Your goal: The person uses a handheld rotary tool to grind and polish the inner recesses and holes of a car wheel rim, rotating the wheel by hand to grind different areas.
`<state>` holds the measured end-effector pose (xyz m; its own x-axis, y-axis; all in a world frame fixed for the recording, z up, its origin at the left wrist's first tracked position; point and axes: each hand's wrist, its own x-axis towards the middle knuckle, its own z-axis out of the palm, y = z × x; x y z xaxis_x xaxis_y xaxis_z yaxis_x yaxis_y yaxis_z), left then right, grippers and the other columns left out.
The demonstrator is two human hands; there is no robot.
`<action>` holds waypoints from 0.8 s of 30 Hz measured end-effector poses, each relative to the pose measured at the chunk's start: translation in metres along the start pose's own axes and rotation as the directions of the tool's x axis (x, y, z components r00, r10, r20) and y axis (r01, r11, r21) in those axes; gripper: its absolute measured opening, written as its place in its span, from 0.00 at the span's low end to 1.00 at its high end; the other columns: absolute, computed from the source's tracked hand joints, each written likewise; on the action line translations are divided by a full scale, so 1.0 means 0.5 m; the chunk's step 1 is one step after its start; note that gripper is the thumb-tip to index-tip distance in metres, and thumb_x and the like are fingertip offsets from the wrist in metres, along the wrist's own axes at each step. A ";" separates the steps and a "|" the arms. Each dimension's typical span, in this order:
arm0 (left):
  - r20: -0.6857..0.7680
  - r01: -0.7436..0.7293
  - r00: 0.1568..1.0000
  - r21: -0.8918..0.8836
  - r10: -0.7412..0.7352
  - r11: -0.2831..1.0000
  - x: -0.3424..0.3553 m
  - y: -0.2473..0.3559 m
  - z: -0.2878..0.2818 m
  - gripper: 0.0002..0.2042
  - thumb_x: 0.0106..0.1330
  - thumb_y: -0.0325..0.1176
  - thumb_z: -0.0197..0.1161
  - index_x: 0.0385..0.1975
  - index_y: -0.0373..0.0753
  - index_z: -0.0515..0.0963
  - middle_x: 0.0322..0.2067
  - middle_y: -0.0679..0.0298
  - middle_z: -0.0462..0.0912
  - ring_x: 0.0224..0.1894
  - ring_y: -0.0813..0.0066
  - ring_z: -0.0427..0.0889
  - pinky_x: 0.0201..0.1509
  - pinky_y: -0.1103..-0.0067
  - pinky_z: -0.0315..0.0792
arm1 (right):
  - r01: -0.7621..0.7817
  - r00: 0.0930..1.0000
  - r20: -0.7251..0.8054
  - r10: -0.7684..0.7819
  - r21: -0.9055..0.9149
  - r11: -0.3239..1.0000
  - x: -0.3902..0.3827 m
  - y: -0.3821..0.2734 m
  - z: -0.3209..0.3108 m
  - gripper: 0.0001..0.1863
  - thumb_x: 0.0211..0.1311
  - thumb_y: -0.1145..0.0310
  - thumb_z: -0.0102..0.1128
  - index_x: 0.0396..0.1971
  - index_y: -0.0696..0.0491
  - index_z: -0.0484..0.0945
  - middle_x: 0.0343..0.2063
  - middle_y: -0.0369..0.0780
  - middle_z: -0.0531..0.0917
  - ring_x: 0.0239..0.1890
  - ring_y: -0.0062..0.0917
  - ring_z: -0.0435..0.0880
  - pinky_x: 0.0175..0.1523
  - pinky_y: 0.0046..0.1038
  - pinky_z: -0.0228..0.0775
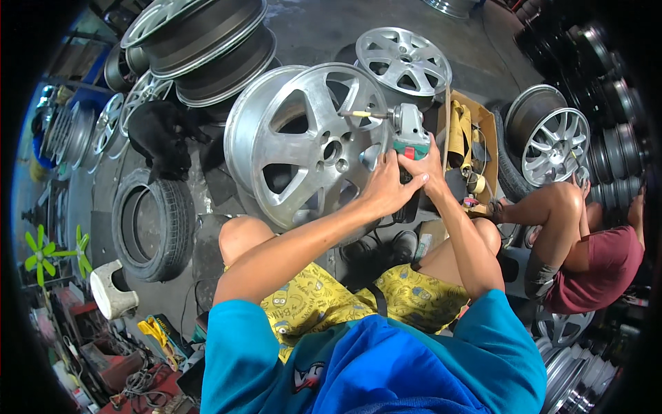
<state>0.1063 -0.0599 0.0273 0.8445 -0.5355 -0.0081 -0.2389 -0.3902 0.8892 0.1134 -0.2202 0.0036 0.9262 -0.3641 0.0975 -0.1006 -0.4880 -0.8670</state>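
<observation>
My left hand [389, 188] and my right hand [426, 168] are both closed round the body of an angle grinder [408, 127]. It has a teal housing, a red part on top and a grey metal head. From that head a thin yellowish spindle [369, 114] sticks out to the left. Its tip lies over the face of a large silver alloy wheel rim [303, 162], which stands tilted in front of my knees. I cannot tell whether the tip touches the metal. Wide spokes and a centre hole with bolt holes face me. My hands hide the grinder's lower part.
A cardboard box [491, 148] with yellow pieces stands right of the rim. Behind lies another silver rim [403, 61]; more are stacked [207, 41] at left. A black dog [162, 141] is near a tyre [153, 224]. A person in a maroon shirt [596, 269] sits at right.
</observation>
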 end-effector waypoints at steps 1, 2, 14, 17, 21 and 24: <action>-0.026 -0.005 1.000 0.010 0.005 1.000 0.007 0.000 -0.002 0.44 0.63 0.59 0.67 0.58 0.19 0.62 0.58 0.30 0.68 0.63 0.37 0.70 0.67 0.57 0.65 | -0.020 1.000 0.011 0.019 0.078 0.997 0.003 -0.007 -0.003 0.35 0.39 0.63 0.78 0.48 0.60 0.71 0.38 0.43 0.84 0.40 0.25 0.82 0.47 0.31 0.77; -0.021 -0.025 0.999 0.018 0.025 1.000 0.023 -0.010 -0.008 0.45 0.62 0.60 0.67 0.60 0.19 0.62 0.58 0.30 0.69 0.64 0.37 0.70 0.68 0.58 0.65 | -0.038 0.999 0.006 0.038 0.116 0.993 0.011 -0.021 0.002 0.36 0.39 0.63 0.79 0.48 0.60 0.71 0.38 0.44 0.84 0.39 0.25 0.82 0.48 0.30 0.77; 0.017 -0.086 0.996 -0.030 0.086 0.996 0.123 -0.033 -0.071 0.43 0.59 0.63 0.69 0.53 0.21 0.70 0.51 0.36 0.79 0.55 0.49 0.80 0.60 0.64 0.72 | -0.042 0.985 -0.169 0.037 -0.030 0.999 0.096 -0.042 0.032 0.48 0.34 0.55 0.81 0.55 0.61 0.67 0.44 0.52 0.85 0.45 0.37 0.86 0.51 0.35 0.78; 0.044 -0.049 0.998 -0.110 0.054 0.993 0.118 -0.033 -0.082 0.45 0.59 0.61 0.69 0.55 0.18 0.68 0.56 0.31 0.73 0.62 0.41 0.74 0.66 0.60 0.68 | -0.034 0.994 -0.105 0.032 -0.014 0.999 0.099 -0.045 0.038 0.48 0.34 0.55 0.81 0.56 0.61 0.67 0.44 0.53 0.85 0.45 0.39 0.87 0.53 0.36 0.78; 0.104 -0.038 0.994 -0.078 0.046 0.996 0.115 -0.014 -0.086 0.45 0.59 0.61 0.69 0.56 0.18 0.67 0.58 0.30 0.72 0.63 0.41 0.73 0.66 0.60 0.67 | -0.046 0.984 -0.172 0.036 -0.049 0.998 0.102 -0.011 0.040 0.48 0.33 0.54 0.81 0.56 0.61 0.67 0.44 0.53 0.85 0.46 0.40 0.87 0.53 0.36 0.78; 0.061 -0.105 0.992 -0.054 0.108 0.993 0.124 -0.018 -0.076 0.45 0.59 0.60 0.69 0.57 0.18 0.67 0.59 0.29 0.71 0.63 0.41 0.73 0.66 0.60 0.67 | -0.041 0.973 -0.228 0.036 -0.014 0.999 0.106 -0.015 0.038 0.50 0.33 0.52 0.81 0.57 0.60 0.67 0.45 0.53 0.85 0.47 0.41 0.87 0.53 0.36 0.78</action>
<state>0.1793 -0.0612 0.0360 0.7829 -0.6192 0.0604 -0.2998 -0.2904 0.9087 0.1704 -0.2207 0.0061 0.8145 -0.5532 0.1750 -0.1433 -0.4840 -0.8633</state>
